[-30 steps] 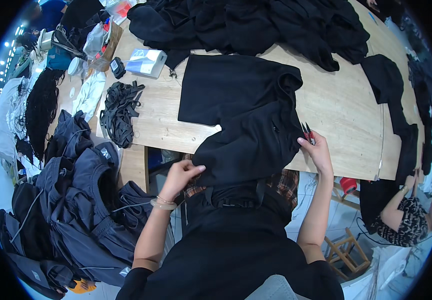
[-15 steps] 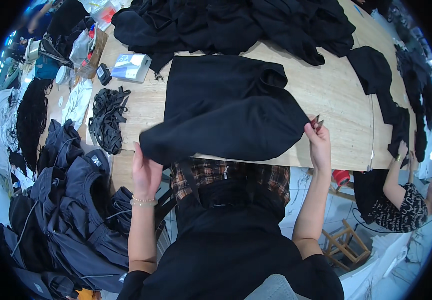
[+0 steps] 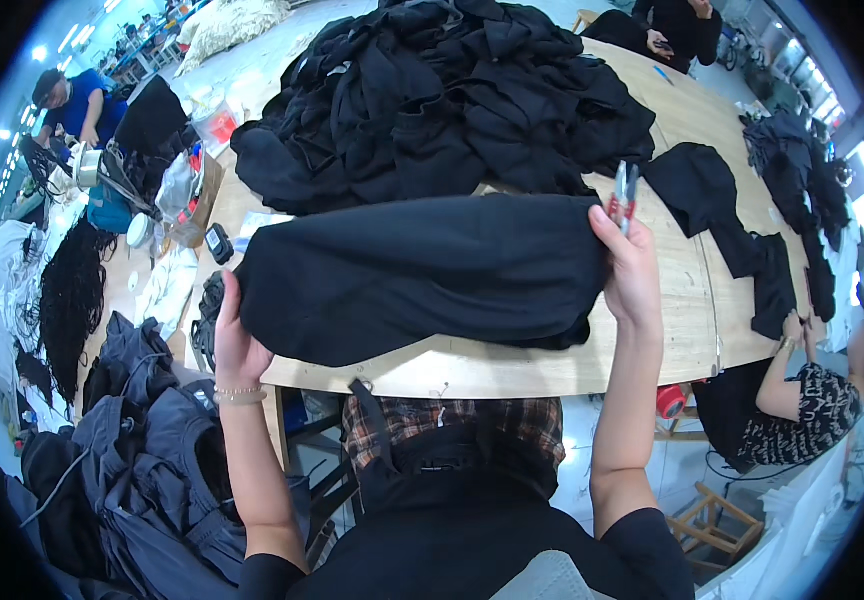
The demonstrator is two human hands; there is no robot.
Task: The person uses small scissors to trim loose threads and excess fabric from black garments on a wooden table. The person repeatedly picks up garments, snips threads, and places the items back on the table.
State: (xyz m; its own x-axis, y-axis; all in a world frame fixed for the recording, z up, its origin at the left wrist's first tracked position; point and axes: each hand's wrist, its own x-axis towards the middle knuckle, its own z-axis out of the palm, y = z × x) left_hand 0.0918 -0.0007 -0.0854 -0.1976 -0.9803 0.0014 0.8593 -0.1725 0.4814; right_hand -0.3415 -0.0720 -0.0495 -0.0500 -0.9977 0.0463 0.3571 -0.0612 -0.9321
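Observation:
A folded black garment (image 3: 422, 270) is stretched between my two hands, lifted over the front of the table. My left hand (image 3: 240, 340) grips its left end, thumb up, with the fingers partly behind the cloth. At the right end, my right hand (image 3: 634, 265) pinches the garment's edge. Small thread snips (image 3: 624, 198) with metal blades and red on the handles are tucked in that same hand, blades pointing up. The garment hides part of the tabletop and of a bundle of dark straps (image 3: 206, 322) beside my left hand.
A large heap of black garments (image 3: 422, 100) covers the back of the wooden table (image 3: 687, 320). Grey garments (image 3: 152, 450) are piled at my left. On the right lie more black pieces (image 3: 727, 220), where a co-worker (image 3: 802, 410) works. A wooden stool (image 3: 717, 525) stands on the floor.
Both hands have raised the garment away from me off the table, and its left end is now pulled out straighter. My view has tilted up, showing more of the heap and room.

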